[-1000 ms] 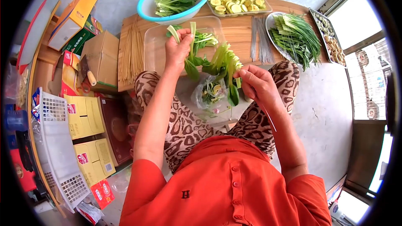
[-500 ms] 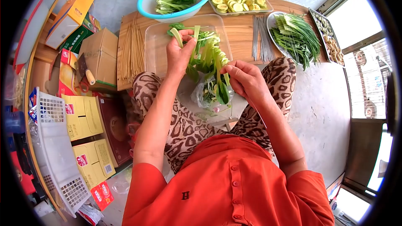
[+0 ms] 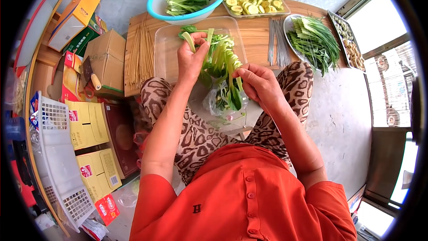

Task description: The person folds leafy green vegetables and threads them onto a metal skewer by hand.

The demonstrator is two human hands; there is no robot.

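My left hand (image 3: 192, 58) is closed around a few pale-stemmed leafy greens (image 3: 189, 42), their stalk ends poking up past the fingers. Close by, a packed row of leafy greens (image 3: 224, 59) runs down toward my right hand (image 3: 258, 82), stems bunched together and dark leaves hanging below. Thumb and forefinger of that hand pinch the lower right end of this row; any stick inside it is hidden. A clear plastic bag (image 3: 213, 102) with more greens lies beneath, between the knees. Behind my left hand is a clear plastic tray (image 3: 166, 53) on the wooden table.
On the table (image 3: 257, 31) are bamboo skewers (image 3: 141, 56), metal skewers (image 3: 279, 40), a tray of sliced rounds (image 3: 254, 1) and a plate of chives (image 3: 314, 40). A blue-rimmed basin (image 3: 154, 9) of greens stands at the back. Boxes (image 3: 104, 58) and a white basket (image 3: 58, 151) fill the left side.
My right hand has shifted very slightly at the row's lower end, and the hanging leaves have moved a little. My left hand keeps its grip in nearly the same place.
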